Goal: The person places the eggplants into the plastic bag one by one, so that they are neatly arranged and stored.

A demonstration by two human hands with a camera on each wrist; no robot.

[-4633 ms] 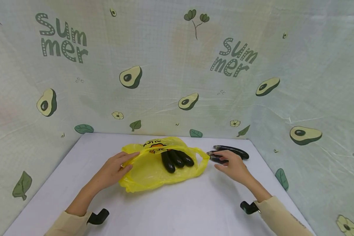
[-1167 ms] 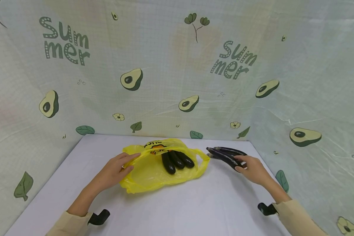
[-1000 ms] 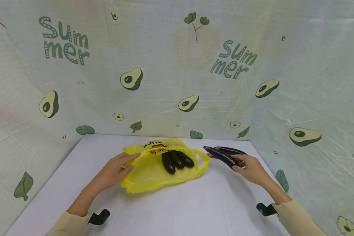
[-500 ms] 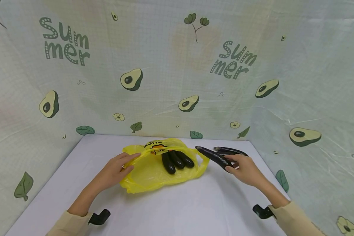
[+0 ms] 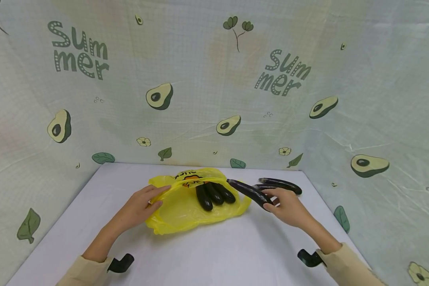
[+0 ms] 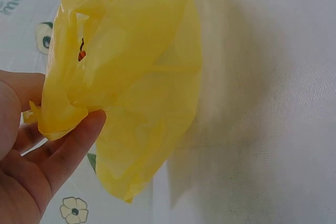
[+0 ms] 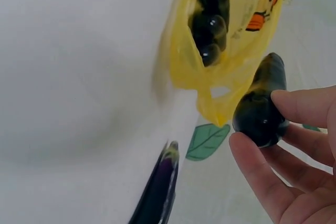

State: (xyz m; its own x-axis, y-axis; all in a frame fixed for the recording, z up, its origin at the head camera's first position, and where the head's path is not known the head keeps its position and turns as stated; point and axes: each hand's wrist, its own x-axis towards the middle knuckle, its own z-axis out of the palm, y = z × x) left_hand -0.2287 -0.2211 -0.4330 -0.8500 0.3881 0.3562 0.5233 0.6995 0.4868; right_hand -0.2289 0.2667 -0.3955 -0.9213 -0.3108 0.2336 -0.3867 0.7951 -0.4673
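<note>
My left hand (image 5: 139,205) pinches the left edge of a yellow plastic bag (image 5: 175,210), keeping its mouth apart. In the left wrist view, thumb and fingers hold a fold of the bag (image 6: 142,77). Inside the bag lie several dark eggplants (image 5: 214,194), their far ends hidden by the upper layer. Raised above the table, an eggplant (image 5: 248,190) is gripped near its thick end by my right hand (image 5: 287,208); its thin end points left, over the bag's right handle. The right wrist view shows that held eggplant (image 7: 260,103) between thumb and fingers.
Two more eggplants (image 5: 282,184) lie on the white table (image 5: 214,254) behind my right hand; one is partly hidden by it. A printed cloth (image 5: 200,59) hangs at the back and along both sides.
My right hand has gripped an eggplant from the pile at the right, lifted it and carried it left toward the bag. My left hand has stayed on the bag's edge.
</note>
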